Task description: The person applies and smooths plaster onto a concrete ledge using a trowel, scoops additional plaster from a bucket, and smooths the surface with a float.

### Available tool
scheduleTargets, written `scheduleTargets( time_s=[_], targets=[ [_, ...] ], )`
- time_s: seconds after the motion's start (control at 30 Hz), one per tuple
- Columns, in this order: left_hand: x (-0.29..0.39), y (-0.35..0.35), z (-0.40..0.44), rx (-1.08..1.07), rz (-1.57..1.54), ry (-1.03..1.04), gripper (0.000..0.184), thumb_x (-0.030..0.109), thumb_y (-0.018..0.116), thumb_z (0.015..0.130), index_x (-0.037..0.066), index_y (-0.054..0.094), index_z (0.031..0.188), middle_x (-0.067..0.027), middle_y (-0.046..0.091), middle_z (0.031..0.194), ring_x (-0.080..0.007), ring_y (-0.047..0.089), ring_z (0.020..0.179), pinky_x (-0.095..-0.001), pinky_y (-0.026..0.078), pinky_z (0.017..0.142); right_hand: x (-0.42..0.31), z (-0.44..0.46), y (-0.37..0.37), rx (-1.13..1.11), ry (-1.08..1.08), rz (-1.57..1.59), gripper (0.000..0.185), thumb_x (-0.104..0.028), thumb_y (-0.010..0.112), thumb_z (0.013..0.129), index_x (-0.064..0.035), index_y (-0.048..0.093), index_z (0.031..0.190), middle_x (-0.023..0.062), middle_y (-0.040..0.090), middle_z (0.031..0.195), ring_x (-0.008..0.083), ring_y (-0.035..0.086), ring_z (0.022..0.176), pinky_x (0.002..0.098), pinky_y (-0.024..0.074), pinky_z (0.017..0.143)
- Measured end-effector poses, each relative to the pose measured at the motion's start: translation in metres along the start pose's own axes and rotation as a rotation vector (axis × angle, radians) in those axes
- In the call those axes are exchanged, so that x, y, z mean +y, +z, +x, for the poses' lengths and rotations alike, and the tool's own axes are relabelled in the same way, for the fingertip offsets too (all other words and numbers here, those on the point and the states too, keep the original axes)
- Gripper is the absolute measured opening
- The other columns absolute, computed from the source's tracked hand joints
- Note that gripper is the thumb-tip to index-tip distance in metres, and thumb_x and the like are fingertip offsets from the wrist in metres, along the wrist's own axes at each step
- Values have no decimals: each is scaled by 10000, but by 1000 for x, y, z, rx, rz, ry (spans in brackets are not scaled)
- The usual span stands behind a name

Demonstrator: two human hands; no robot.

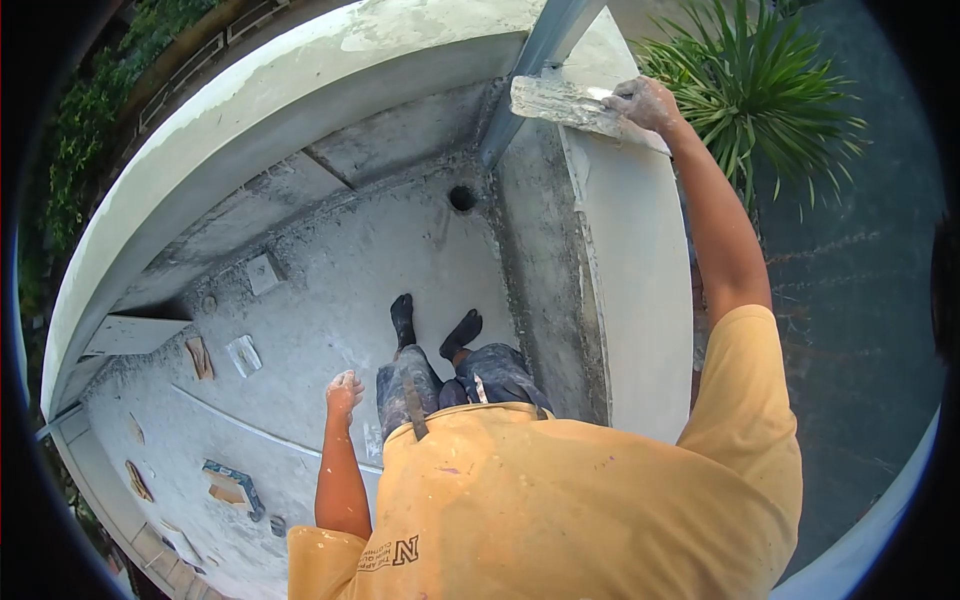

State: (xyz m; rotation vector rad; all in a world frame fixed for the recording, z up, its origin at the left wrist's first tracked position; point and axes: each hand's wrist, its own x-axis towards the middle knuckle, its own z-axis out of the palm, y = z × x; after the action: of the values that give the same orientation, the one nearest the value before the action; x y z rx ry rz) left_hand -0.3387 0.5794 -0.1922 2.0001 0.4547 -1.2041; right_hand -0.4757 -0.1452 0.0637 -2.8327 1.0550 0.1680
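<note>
My right hand (645,104), dusted with white, is closed on a plastering trowel (562,104) at the upper right. The trowel's long blade is smeared with whitish plaster and lies across the top of the low wall (640,270), close to a grey metal post (535,70). My left hand (345,392), whitened at the fingers, hangs low over the floor beside my leg. Its fingers are curled in, and I see nothing in them.
The grey floor (330,320) has a round hole (462,198) near the corner. Lying on it are an open box (232,488), a long thin strip (250,422) and several scraps. A curved parapet (200,150) bounds the left; a spiky plant (750,90) stands beyond the wall.
</note>
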Motion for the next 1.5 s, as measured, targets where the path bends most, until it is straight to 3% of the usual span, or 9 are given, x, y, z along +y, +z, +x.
scheduleTargets(
  time_s=[0.27, 0.47, 0.67, 0.73, 0.77, 0.87, 1.0, 1.27, 1.5],
  targets=[
    [-21, -1, -33, 33, 55, -56, 375, 319, 553, 948, 28, 589, 1183, -103, 653, 984, -212, 649, 894, -337, 513, 712, 26, 12, 28, -274, -110, 111, 307, -392, 684, 816, -94, 727, 876, 125, 687, 850, 288, 638, 808, 398, 492, 722],
    [-44, 13, -20, -31, 171, -79, 371, 317, 560, 944, 33, 590, 1181, -102, 653, 980, -205, 649, 871, -330, 512, 706, 6, -112, 21, -353, -143, 116, 262, -341, 663, 789, -104, 729, 879, 152, 683, 834, 341, 639, 810, 406, 501, 742],
    [-19, 36, 12, -124, 191, 1, 375, 316, 554, 947, 34, 589, 1191, -110, 653, 996, -210, 652, 865, -335, 521, 706, 20, -272, 50, -486, -85, 37, 300, -415, 664, 791, -153, 746, 913, 138, 697, 842, 340, 657, 826, 410, 515, 766],
    [-3, 47, 19, -138, 173, 37, 380, 316, 552, 948, 31, 588, 1197, -115, 654, 1002, -213, 653, 870, -343, 523, 719, 20, -300, 28, -627, 84, 234, 251, -328, 720, 762, -114, 756, 887, 149, 701, 859, 324, 664, 829, 383, 515, 787],
    [5, 51, 21, -144, 169, 52, 383, 317, 551, 949, 30, 587, 1200, -117, 654, 1005, -216, 653, 873, -347, 523, 728, 30, -300, 21, -516, 130, 302, 249, -315, 725, 759, -104, 755, 888, 153, 701, 852, 323, 665, 828, 382, 514, 789],
    [27, 57, 17, -155, 194, 98, 388, 319, 552, 950, 25, 587, 1201, -122, 654, 1008, -219, 654, 879, -349, 524, 739, 54, -257, -2, -290, 324, 434, 271, -317, 729, 766, -78, 751, 890, 157, 701, 833, 314, 665, 804, 380, 510, 779],
    [43, 54, 6, -107, 174, 142, 396, 329, 564, 946, 22, 589, 1196, -119, 653, 1002, -211, 653, 877, -335, 521, 722, 96, -142, 2, 2, 58, 227, 309, -351, 725, 791, -69, 747, 913, 159, 702, 846, 286, 657, 773, 373, 508, 752],
    [-23, 3, -50, 113, 11, 30, 369, 329, 574, 944, 47, 595, 1180, -72, 642, 960, -180, 643, 850, -311, 503, 686, 83, 57, 1, -81, -103, 183, 334, -423, 760, 764, -107, 761, 871, 93, 712, 809, 241, 639, 769, 361, 497, 743],
    [-129, -26, -69, 171, 83, -265, 311, 294, 559, 947, 69, 602, 1157, -53, 624, 895, -169, 624, 775, -300, 499, 634, 111, 68, 21, -293, -129, 150, 311, -333, 768, 784, -38, 683, 737, 28, 562, 612, 133, 488, 625, 343, 414, 604]
  ],
)
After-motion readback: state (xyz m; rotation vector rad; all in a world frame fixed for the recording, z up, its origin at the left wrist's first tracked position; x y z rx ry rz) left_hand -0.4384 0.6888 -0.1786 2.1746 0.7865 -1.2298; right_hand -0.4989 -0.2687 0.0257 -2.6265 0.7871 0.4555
